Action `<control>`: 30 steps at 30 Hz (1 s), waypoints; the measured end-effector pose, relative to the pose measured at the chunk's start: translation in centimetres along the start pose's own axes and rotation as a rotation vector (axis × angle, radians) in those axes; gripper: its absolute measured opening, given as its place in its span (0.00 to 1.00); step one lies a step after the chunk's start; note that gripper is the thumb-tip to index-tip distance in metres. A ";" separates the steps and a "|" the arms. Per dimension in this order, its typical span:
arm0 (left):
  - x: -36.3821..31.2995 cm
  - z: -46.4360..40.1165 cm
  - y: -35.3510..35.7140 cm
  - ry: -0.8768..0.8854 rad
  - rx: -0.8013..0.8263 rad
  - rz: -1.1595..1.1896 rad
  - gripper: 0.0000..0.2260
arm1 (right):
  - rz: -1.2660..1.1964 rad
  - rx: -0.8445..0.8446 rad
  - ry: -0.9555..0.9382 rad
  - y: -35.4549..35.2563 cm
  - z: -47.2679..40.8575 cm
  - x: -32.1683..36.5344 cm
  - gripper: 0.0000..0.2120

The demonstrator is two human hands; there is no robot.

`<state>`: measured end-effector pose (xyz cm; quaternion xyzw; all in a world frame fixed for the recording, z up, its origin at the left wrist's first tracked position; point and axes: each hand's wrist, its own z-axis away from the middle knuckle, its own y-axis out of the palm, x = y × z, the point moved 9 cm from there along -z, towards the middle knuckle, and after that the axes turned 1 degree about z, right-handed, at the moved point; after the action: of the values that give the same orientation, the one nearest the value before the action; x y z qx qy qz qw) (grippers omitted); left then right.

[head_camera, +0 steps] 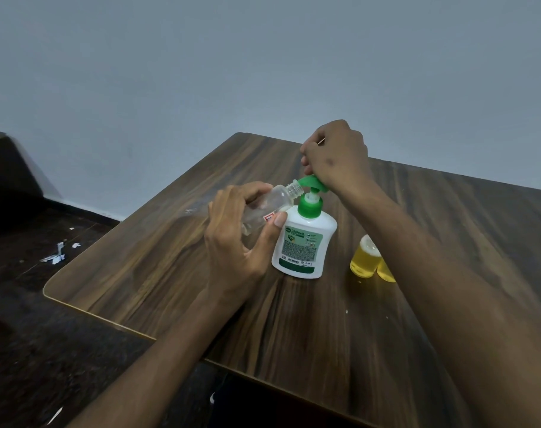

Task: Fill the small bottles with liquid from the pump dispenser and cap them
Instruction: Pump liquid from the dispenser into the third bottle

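A white pump dispenser [304, 242] with a green pump head [309, 182] stands in the middle of the wooden table [170, 273]. My left hand [235, 239] grips a small clear bottle [272, 202], tilted so that its open threaded mouth sits right at the green nozzle. The bottle looks nearly empty. My right hand [334, 156] rests on top of the pump head with its heel, fingers curled into a fist; whatever is inside the fist is hidden. Two small bottles of yellow liquid [363, 259] stand right of the dispenser, the nearer one [385, 272] partly behind my right forearm.
The table's left edge and rounded corner [48, 288] lie left of my left arm. White paper scraps [56, 256] lie on the dark floor beyond. A plain grey wall stands behind the table.
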<state>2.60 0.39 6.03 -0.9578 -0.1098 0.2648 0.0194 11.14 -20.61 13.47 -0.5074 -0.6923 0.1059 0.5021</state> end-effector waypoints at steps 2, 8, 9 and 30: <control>-0.1 0.0 0.2 0.012 0.006 -0.009 0.14 | 0.027 0.012 -0.014 0.1 0.0 0.1 0.15; 0.3 0.1 0.6 0.016 0.018 -0.077 0.14 | 0.103 0.039 -0.052 0.7 0.4 0.1 0.11; 0.3 0.2 0.6 0.021 0.023 -0.090 0.14 | 0.119 0.046 -0.060 0.7 0.5 0.2 0.11; 0.4 0.4 1.0 0.074 0.014 -0.157 0.13 | 0.313 -0.041 -0.229 -0.9 1.6 3.1 0.11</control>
<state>2.90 -0.48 5.44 -0.9552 -0.1819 0.2277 0.0507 9.37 -17.88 15.10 -0.6036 -0.6594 0.2257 0.3871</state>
